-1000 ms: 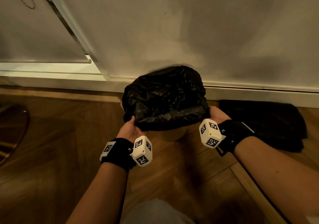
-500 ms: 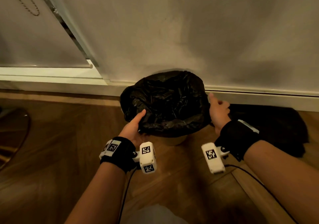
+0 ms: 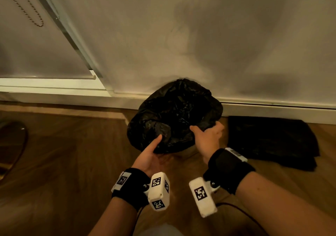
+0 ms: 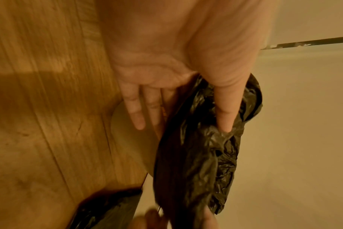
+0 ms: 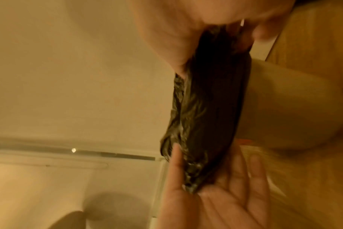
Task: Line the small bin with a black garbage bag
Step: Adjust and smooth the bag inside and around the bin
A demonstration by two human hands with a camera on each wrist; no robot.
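Against the skirting board, on the wooden floor (image 3: 63, 163), stands the small bin (image 4: 131, 139), its mouth covered by the black garbage bag (image 3: 172, 117), which is folded over the rim. My left hand (image 3: 151, 155) lies open at the near edge: thumb straight on top of the plastic, fingers (image 4: 135, 114) extended below along the bin wall. My right hand (image 3: 207, 135) pinches the bag's right edge between thumb and curled fingers. A second heap of black plastic (image 3: 272, 141) lies on the floor just right of the bin.
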